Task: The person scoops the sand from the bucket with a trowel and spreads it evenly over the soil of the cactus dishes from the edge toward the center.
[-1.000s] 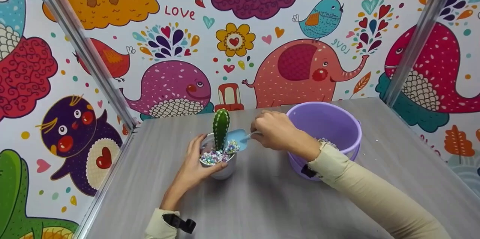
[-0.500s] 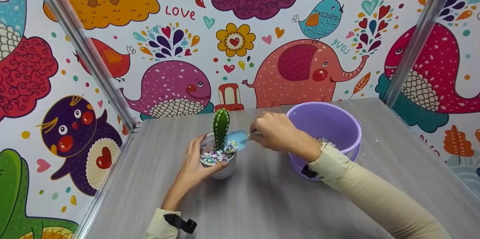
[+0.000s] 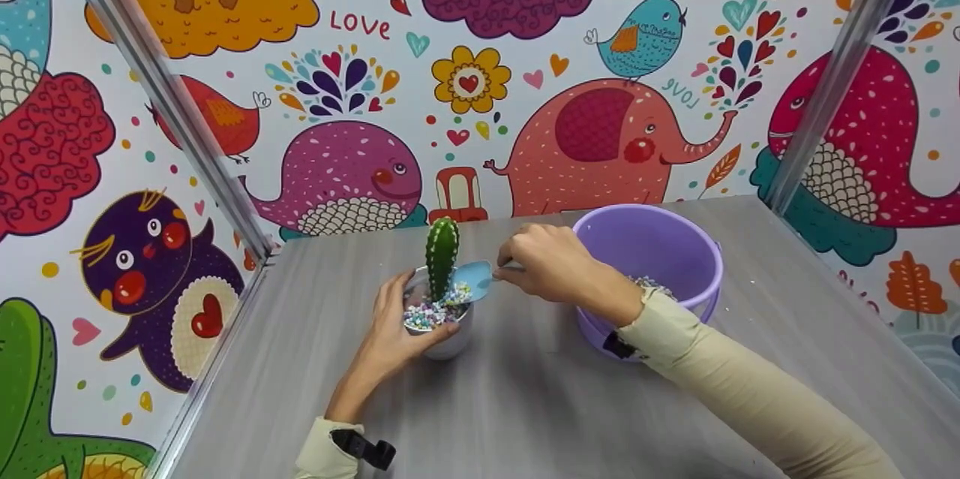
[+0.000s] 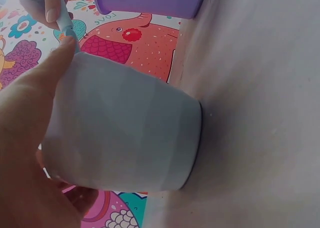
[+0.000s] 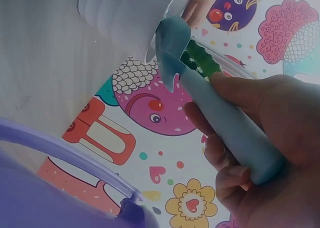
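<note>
Mid-frame, left hand (image 3: 391,325) grips round white pot (image 3: 451,345), right hand (image 3: 551,260) grips pale-blue plastic scoop (image 3: 478,276); I judge this pouring, next wanting more tilt.

cactus (image 3: 442,257): 1 | pot (image 3: 456,345): 1 | scoop (image 3: 480,278): 1 | bucket (image 3: 637,239): 1 | grips (image 3: 387,332) (image 3: 551,260): 2 | sleeves (image 3: 750,381) (image 3: 322,453): 2

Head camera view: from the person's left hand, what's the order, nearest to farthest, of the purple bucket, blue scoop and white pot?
1. White pot: touching, gripped by the left hand.
2. Blue scoop: to that hand's right, at the pot's rim.
3. Purple bucket: farthest, well off to the right.
</note>
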A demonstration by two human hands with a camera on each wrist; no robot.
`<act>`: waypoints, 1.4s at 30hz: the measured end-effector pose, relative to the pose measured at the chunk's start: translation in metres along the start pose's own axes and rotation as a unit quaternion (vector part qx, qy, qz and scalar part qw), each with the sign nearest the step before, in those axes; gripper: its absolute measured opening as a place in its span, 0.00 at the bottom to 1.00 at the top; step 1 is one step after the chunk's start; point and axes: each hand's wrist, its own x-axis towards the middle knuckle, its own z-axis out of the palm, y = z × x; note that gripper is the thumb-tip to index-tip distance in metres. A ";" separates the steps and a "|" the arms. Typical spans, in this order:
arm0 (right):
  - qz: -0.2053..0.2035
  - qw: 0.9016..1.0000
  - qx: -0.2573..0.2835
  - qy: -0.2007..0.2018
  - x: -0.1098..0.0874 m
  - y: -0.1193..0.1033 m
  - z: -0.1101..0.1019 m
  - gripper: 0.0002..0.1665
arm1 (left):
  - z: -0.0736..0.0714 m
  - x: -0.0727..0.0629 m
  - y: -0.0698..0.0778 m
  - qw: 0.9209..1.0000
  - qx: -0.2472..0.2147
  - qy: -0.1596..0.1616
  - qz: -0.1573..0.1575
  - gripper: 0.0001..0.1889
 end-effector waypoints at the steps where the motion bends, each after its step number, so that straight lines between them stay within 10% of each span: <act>1: 0.001 1.000 0.002 0.001 0.000 0.001 0.000 0.12 | 0.000 0.000 0.000 1.000 0.002 0.001 -0.003 0.63; 35: 0.022 0.998 0.028 0.057 0.005 0.022 0.012 0.10 | -0.018 -0.001 -0.005 0.998 -0.053 -0.028 -0.012 0.59; 42: 0.027 0.996 0.041 0.080 0.008 0.023 0.018 0.10 | 0.000 -0.002 0.013 0.999 0.023 0.015 -0.022 0.65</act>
